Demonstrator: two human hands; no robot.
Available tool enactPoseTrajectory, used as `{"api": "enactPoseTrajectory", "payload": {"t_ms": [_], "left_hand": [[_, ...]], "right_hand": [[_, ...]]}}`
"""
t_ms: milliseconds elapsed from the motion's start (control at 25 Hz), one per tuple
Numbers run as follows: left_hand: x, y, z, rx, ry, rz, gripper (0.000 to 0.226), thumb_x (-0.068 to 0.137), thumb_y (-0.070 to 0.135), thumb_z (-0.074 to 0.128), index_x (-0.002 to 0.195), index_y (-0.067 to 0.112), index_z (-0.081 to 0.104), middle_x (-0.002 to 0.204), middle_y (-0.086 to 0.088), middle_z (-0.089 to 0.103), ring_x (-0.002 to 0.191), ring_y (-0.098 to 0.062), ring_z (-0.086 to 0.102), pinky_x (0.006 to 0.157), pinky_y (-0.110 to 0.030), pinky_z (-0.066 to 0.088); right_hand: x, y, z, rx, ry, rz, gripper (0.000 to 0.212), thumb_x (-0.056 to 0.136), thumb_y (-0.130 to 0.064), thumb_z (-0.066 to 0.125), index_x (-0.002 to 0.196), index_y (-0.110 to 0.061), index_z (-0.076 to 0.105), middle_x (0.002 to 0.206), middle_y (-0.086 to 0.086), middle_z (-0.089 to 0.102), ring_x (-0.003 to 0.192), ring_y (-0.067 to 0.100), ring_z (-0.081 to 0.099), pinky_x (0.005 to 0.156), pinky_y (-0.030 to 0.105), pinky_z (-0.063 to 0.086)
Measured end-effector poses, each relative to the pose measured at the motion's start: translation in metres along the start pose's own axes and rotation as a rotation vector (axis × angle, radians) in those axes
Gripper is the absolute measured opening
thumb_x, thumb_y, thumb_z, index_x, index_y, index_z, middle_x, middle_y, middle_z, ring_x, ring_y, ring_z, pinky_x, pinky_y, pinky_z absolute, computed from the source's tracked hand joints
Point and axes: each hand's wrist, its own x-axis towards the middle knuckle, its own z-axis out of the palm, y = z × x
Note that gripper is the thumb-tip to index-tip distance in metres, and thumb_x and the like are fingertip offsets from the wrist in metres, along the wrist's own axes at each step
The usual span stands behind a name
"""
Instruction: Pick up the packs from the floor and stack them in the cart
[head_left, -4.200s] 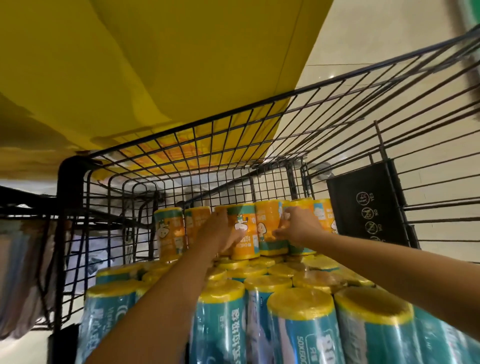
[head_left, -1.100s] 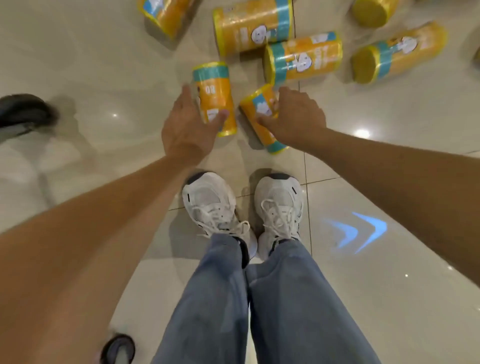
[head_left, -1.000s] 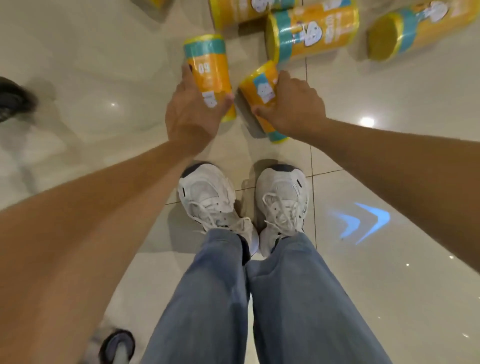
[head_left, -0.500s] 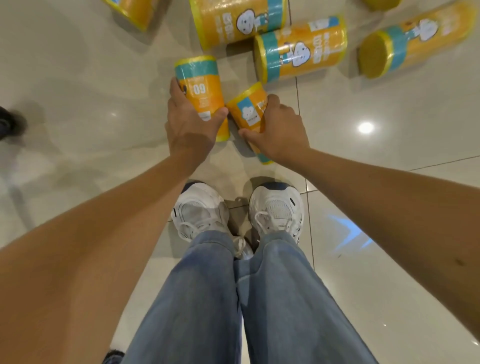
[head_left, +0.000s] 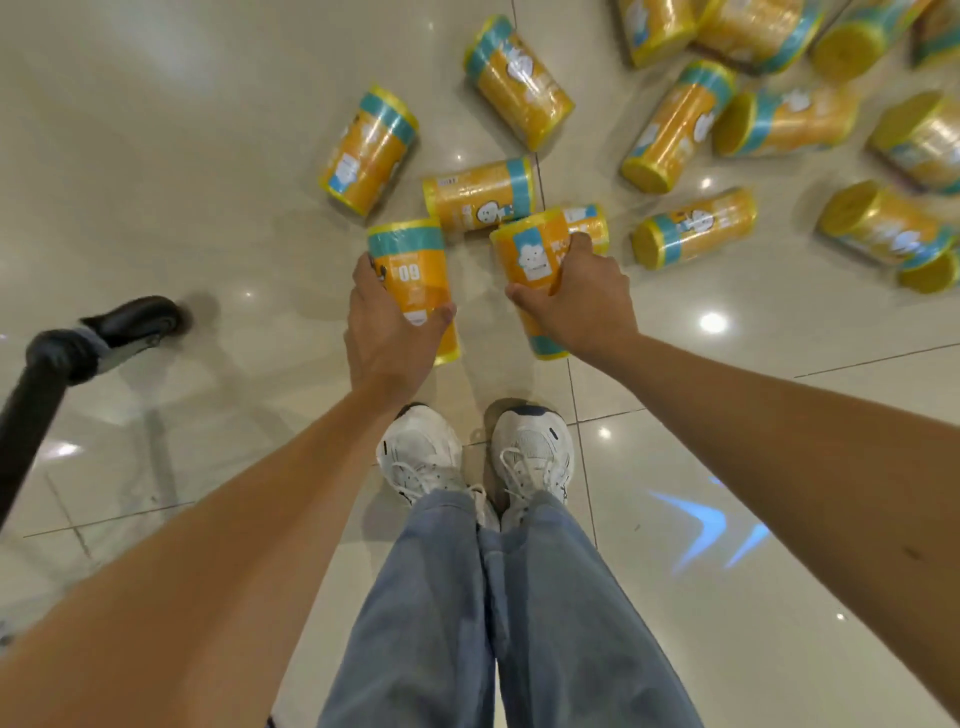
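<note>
- Grips with the left hand (head_left: 395, 338) one yellow-and-teal pack (head_left: 413, 270), thumb on the inner side, fingers curled round the outer, low on the cylinder.
- Grips with the right hand (head_left: 584, 306) a second pack (head_left: 530, 257) likewise, fingers hooked over its far side, thumb on the near side.
- Holds both with the long axis running away from the body, side by side and apart. Cannot tell whether either is clear of the floor (head_left: 208, 156).
- Stands in white trainers (head_left: 421, 452) just behind the two hands.
- Leaves many loose packs (head_left: 480, 195) on their sides ahead and to the right, the closest just beyond the held pair.
- Finds of the cart (head_left: 26, 410) only a black frame leg and a caster (head_left: 145, 319), off to the left, basket out of view.
- Puts the left hand nearer the cart, so the coming move probably means lifting both packs, turning left and raising them, left arm leading.
</note>
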Motion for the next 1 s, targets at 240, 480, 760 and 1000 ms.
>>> {"api": "enactPoseTrajectory", "payload": {"t_ms": [240,480,760,1000], "left_hand": [[-0.042,0.111,-0.115,-0.114,0.113,0.085,0.088,0.075,0.036,0.076,0.144,0.016,0.026,0.131,-0.006,0.052,0.118,-0.027,0.052,0.098,-0.041,0.041],[-0.118,0.239,-0.264,-0.228,0.22,0.284,0.083,0.074,0.032,0.078,0.141,0.019,0.032,0.121,-0.001,0.059,0.106,-0.021,0.058,0.085,-0.027,0.038],[-0.204,0.36,-0.463,-0.252,0.417,0.506,0.087,0.073,0.034,0.079,0.142,0.02,0.028,0.128,-0.003,0.054,0.113,-0.023,0.055,0.096,-0.037,0.04],[-0.266,0.399,-0.573,-0.316,0.523,0.579,0.087,0.073,0.035,0.078,0.142,0.022,0.026,0.13,-0.003,0.052,0.112,-0.025,0.057,0.098,-0.046,0.046]], "right_hand": [[-0.065,-0.069,-0.136,0.156,0.17,-0.014,0.065,0.078,-0.048,0.07,0.121,-0.006,0.046,0.118,0.014,0.059,0.112,0.034,0.054,0.088,0.04,0.043],[-0.161,-0.165,-0.286,0.214,0.329,-0.146,0.069,0.077,-0.053,0.068,0.123,-0.006,0.047,0.116,0.015,0.06,0.112,0.034,0.054,0.087,0.038,0.043],[-0.279,-0.288,-0.464,0.289,0.501,-0.395,0.064,0.074,-0.055,0.07,0.118,-0.012,0.051,0.116,0.01,0.061,0.111,0.03,0.054,0.089,0.038,0.043],[-0.361,-0.362,-0.545,0.288,0.581,-0.586,0.067,0.073,-0.056,0.071,0.121,-0.016,0.047,0.116,0.004,0.058,0.11,0.023,0.054,0.092,0.043,0.05]]}}
